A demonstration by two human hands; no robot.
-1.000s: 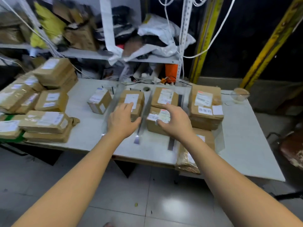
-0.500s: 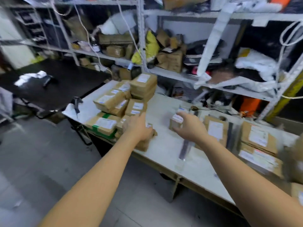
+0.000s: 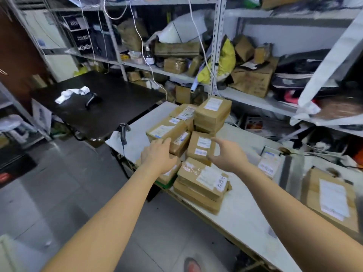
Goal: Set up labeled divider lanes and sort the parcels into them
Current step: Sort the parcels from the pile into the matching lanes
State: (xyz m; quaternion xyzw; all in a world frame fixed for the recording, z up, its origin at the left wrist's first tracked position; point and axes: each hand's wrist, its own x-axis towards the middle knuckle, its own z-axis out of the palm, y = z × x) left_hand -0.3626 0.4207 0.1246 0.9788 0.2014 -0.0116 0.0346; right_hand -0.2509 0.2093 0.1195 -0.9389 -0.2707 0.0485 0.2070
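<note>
Reaching left hand (image 3: 159,157): fingers relaxed, empty, over stacked parcels (image 3: 167,129).
Right hand (image 3: 225,156): fingers spread, empty, beside a labeled parcel (image 3: 201,147).
Surface (image 3: 241,209): white, scanner (image 3: 123,130) at its corner.

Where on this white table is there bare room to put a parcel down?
Bare tabletop lies along the near edge between the parcel pile and the big parcel on the right. A narrow strip by the scanner at the left corner is free too. The pile itself is crowded.

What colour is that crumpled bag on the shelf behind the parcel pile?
Bright yellow. The bag shows best in the head view.
</note>
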